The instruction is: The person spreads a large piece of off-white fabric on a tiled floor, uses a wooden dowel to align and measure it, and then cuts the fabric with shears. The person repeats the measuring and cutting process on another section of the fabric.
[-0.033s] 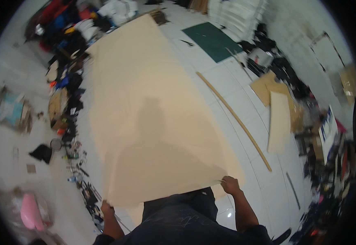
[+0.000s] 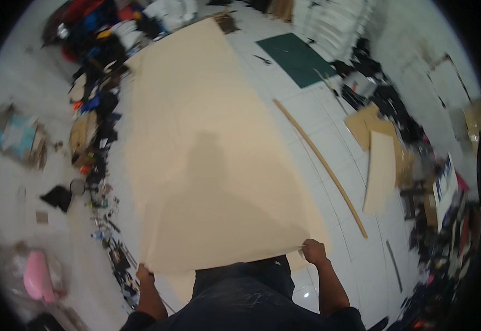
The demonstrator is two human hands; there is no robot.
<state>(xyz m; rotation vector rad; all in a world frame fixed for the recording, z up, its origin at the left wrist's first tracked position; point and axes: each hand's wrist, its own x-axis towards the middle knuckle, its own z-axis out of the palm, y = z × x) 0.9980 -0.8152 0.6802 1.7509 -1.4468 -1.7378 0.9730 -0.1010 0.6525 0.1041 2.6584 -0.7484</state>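
Left hand (image 2: 145, 272): closed on near edge of sheet (image 2: 213, 165), left end. Sheet: spread ahead over floor (image 2: 339, 209), near edge raised. Right hand (image 2: 315, 252): closed on edge's right end. Best keep tension even, ends level.

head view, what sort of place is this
Probably a workshop for cutting material: a large beige sheet spread over the tiled floor, plus a green mat and what look like scissors.
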